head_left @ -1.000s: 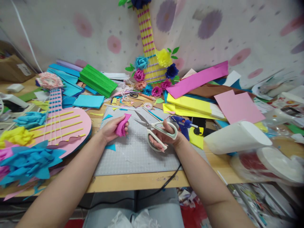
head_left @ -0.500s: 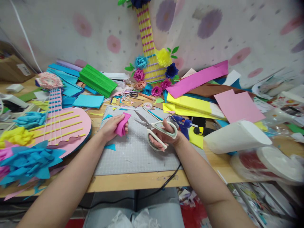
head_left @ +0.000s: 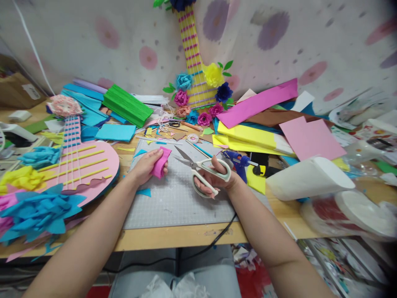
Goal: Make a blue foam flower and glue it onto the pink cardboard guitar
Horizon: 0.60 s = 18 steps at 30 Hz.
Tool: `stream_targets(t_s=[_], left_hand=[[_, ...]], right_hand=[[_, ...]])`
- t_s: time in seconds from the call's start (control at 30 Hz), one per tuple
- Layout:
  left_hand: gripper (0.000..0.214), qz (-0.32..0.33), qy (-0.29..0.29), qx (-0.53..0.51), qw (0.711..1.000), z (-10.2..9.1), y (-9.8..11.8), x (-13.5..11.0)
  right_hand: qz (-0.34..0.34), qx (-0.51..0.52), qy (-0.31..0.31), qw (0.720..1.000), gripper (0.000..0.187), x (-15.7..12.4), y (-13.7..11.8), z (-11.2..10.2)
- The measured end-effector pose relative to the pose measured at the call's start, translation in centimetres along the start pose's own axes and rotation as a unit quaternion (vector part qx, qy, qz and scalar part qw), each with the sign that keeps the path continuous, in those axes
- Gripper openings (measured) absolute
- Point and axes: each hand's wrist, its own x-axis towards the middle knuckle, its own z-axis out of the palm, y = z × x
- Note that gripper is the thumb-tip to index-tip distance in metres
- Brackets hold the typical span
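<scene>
From the head view: got folded pink paper [head_left: 160,162] pinched in the left hand [head_left: 145,167] above the left part of the mat [head_left: 182,211], and scissors [head_left: 194,166] gripped in the right hand [head_left: 221,184], with parted blades [head_left: 185,154] pointing far left, just short of the paper. Looks like lining up a cut, so probably calls for bringing blades and paper together while holding everything steady. Worth minding the glue gun [head_left: 238,166] crowding in on the right, plus a blue scrap [head_left: 144,192] at left and, farther left, a pink guitar [head_left: 109,156].

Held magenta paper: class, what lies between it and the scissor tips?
In the head view, only a bare gap between magenta paper and scissors; grey mat shows behind.
</scene>
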Motion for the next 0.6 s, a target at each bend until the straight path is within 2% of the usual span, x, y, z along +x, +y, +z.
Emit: stream_targets(t_s=[0.6], left_hand=[[0.020,-0.024,0.001,-0.017,1.000,0.26,0.27,-0.12]], right_hand=[[-0.013,0.002,-0.010,1.000,0.084,-0.04,-0.14,0.02]])
